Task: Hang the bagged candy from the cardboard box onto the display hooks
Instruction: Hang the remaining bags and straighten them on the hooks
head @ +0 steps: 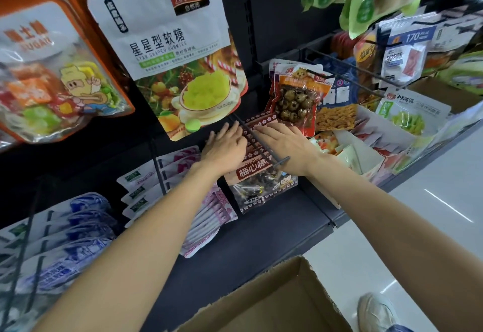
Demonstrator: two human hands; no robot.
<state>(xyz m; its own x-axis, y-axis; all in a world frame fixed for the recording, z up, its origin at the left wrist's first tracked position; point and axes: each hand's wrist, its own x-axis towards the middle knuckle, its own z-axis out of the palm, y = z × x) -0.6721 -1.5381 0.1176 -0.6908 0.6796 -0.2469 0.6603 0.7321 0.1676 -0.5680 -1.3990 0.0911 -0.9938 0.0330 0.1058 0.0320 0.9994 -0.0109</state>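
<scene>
Maroon plum candy bag (257, 175) threaded on display hook (261, 141); left hand (224, 146) and right hand (281, 143) flat against it, fingers straight; cardboard box (274, 303) below.

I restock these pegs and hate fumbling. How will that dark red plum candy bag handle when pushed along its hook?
The plum candy bag looks like glossy film, so probably slippery. It is thin and soft-sided, likely floppy and swinging on the hook. Both hands, left hand and right hand, steady its top.

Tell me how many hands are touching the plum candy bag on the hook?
2. The left hand lies on the plum candy bag left of the hook; the right hand lies on its right.
</scene>
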